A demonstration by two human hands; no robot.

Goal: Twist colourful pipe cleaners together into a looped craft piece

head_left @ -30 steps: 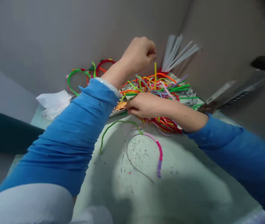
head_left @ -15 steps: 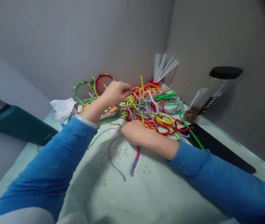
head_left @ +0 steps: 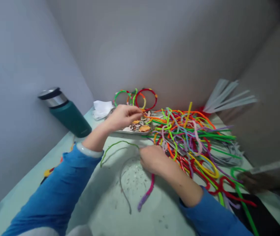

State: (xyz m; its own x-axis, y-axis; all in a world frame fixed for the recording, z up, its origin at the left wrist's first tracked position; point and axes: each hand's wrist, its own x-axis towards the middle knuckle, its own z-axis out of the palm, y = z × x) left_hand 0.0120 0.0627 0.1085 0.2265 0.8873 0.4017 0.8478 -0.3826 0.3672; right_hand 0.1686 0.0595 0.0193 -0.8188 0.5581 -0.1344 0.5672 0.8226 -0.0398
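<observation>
My right hand (head_left: 153, 159) is closed around a thin grey headband (head_left: 122, 178), held low above the table. One end of the headband is wrapped in pink and purple pipe cleaner. A green pipe cleaner (head_left: 120, 142) arcs out leftward from the right fist. My left hand (head_left: 125, 116) hovers over a metal tray (head_left: 132, 132) of small mixed pieces, its fingers curled together. An orange pipe cleaner (head_left: 154, 118) runs close to those fingertips; whether they grip it is unclear. Right of both hands lies a tangled heap of coloured pipe cleaners (head_left: 186, 131).
Wrapped headbands (head_left: 156, 98) lean on the back wall beside white tissue (head_left: 102, 108). A teal bottle (head_left: 69, 118) stands left. White sticks (head_left: 220, 96) rise from a red holder (head_left: 204, 110). Red-handled scissors (head_left: 199, 170) and a black flat object (head_left: 258, 209) lie right.
The view has swung right and closer to the table, so the bottle and tray show more fully. My left hand now hangs over the tray, left of the heap. My right hand keeps its hold.
</observation>
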